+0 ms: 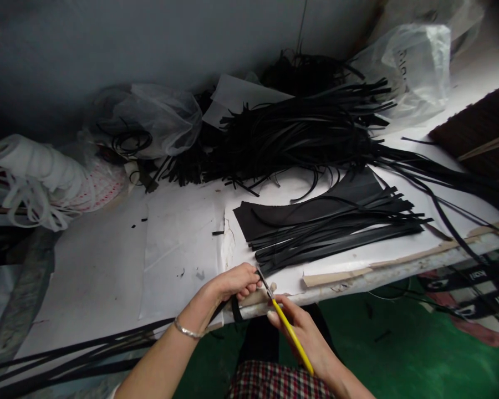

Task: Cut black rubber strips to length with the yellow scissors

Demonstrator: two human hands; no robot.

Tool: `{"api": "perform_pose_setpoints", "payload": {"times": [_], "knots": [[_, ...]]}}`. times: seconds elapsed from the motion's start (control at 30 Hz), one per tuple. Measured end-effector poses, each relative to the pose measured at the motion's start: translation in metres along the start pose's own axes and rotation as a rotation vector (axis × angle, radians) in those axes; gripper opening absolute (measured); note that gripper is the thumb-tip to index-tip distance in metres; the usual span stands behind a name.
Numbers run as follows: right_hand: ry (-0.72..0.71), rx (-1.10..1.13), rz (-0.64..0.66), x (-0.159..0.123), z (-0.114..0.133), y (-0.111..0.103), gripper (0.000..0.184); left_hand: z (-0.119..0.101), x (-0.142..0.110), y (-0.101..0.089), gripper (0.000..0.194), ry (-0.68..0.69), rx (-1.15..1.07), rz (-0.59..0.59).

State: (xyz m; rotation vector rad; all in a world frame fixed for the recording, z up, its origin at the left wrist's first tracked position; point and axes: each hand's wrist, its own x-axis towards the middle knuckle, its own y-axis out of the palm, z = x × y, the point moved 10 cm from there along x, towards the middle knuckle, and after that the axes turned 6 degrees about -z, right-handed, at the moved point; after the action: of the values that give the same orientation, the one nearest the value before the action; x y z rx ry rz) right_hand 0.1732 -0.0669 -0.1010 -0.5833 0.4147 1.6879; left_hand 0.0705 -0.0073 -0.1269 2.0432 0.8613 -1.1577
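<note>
Scissors (293,335) are sitting gripped in the right hand (310,338) by the worktop's (95,266) near edge; the left hand (235,281) is pinching black strips (235,308), fingertips (254,277) needing clearance from the blades (266,285)

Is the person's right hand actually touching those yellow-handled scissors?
Touching: the head view shows the right hand with its fingers wrapped around the yellow handle of the scissors.

Your left forearm (156,354) runs off the bottom edge (your right (341,377) too), and the lettering on the right-hand bag (424,72) is unreadable.
</note>
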Motion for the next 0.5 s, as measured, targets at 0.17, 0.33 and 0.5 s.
{"api": "perform_pose_setpoints", "payload": {"times": [0.17, 0.33, 0.5], "knots": [[0.034, 0.019, 0.042, 0.0022, -0.0047, 0.0025, 0.037, 0.0006, 0.0003, 0.0024, 0.012, -0.014, -0.047, 0.058], [0.037, -0.008, 0.031, 0.0019, -0.0096, 0.0012, 0.037, 0.0041, 0.0019, 0.0029, 0.019, -0.041, -0.094, 0.095], [0.022, -0.023, 0.025, 0.0013, -0.0098, -0.0010, 0.037, 0.0071, 0.0038, 0.0063, 0.025, -0.054, -0.133, 0.135]]}}
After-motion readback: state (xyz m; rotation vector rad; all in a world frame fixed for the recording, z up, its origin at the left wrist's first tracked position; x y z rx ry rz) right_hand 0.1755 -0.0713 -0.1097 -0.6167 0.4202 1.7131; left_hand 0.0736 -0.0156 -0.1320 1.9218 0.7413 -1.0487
